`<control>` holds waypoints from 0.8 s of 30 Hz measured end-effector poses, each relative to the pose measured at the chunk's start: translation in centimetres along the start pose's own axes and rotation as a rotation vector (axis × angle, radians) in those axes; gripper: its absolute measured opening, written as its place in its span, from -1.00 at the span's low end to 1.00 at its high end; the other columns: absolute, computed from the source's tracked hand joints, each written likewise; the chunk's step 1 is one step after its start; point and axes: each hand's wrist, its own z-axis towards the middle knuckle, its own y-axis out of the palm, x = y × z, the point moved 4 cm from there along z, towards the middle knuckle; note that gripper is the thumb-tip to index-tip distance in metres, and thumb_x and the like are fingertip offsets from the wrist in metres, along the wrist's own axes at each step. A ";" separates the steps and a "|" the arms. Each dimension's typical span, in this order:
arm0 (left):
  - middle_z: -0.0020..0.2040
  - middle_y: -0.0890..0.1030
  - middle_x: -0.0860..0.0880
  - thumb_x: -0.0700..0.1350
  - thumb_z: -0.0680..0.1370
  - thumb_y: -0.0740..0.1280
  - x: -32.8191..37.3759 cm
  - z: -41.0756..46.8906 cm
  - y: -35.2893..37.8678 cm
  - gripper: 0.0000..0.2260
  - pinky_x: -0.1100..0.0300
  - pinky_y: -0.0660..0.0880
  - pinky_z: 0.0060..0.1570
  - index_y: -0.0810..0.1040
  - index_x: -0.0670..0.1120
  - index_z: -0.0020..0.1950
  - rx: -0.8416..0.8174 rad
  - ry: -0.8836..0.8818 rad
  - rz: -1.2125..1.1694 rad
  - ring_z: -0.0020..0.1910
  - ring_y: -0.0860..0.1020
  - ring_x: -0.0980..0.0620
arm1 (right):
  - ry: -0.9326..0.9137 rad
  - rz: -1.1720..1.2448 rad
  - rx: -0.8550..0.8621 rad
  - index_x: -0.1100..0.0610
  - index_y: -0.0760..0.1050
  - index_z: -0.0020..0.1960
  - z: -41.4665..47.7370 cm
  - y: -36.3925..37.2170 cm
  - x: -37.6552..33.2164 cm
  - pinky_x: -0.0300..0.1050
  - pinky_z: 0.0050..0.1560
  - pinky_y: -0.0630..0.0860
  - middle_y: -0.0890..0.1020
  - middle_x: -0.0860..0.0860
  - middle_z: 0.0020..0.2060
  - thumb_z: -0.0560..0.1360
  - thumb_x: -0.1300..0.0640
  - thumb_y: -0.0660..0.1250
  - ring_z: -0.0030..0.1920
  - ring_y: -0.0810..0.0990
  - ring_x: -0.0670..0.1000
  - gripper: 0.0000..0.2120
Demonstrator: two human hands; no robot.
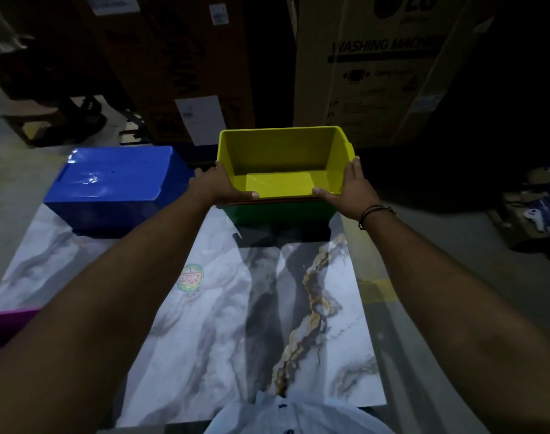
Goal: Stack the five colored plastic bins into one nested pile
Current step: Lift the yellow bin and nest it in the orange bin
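Note:
A yellow bin (pixel 277 151) sits nested in a green bin (pixel 283 213) at the far middle of the marble-patterned table (pixel 223 324). A thin red edge (pixel 286 200) shows between the two. My left hand (pixel 219 184) grips the yellow bin's left rim and my right hand (pixel 349 186) grips its right rim, thumbs on the near edge. A blue bin (pixel 117 186) lies upside down to the left of the pile. A purple bin (pixel 7 324) shows at the left edge, partly hidden by my left arm.
Tall cardboard boxes (pixel 377 67) stand right behind the table. Dark clutter lies on the floor at the right (pixel 536 211) and back left. A round sticker (pixel 190 277) is on the tabletop.

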 end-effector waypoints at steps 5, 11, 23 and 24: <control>0.59 0.27 -0.18 0.71 0.06 0.24 -0.5 -0.3 0.9 0.38 -0.38 0.16 0.45 -0.09 -0.03 0.67 -0.002 -0.003 -0.060 0.54 0.18 -0.41 | 0.019 0.005 0.012 0.21 -0.11 0.63 -0.3 0.1 -0.1 0.19 0.47 0.25 -0.16 0.08 0.64 0.41 -0.49 0.23 0.52 0.21 0.32 0.12; 0.63 0.19 -0.18 0.60 0.25 0.32 -0.4 -1.1 1.8 0.26 -0.40 0.13 0.46 -0.15 -0.05 0.67 0.037 -0.043 -0.156 0.57 0.10 -0.41 | 0.047 0.032 0.004 0.20 -0.11 0.63 0.0 -0.1 -0.3 0.20 0.48 0.22 -0.15 0.07 0.64 0.41 -0.47 0.28 0.53 0.19 0.34 0.12; 0.64 0.16 -0.18 0.53 0.34 0.35 -0.1 -1.2 2.0 0.19 -0.41 0.12 0.45 -0.17 -0.06 0.67 0.038 -0.071 -0.209 0.57 0.07 -0.41 | 0.071 0.032 -0.007 0.19 -0.10 0.63 0.5 0.0 -0.2 0.19 0.49 0.20 -0.15 0.08 0.64 0.39 -0.49 0.28 0.55 0.16 0.32 0.14; 0.64 0.16 -0.18 0.52 0.35 0.35 -0.1 -1.3 2.0 0.18 -0.41 0.12 0.45 -0.17 -0.06 0.67 0.041 -0.070 -0.212 0.57 0.07 -0.41 | 0.070 0.025 -0.012 0.20 -0.10 0.63 0.5 0.0 -0.2 0.20 0.49 0.20 -0.14 0.09 0.64 0.40 -0.48 0.29 0.54 0.16 0.33 0.13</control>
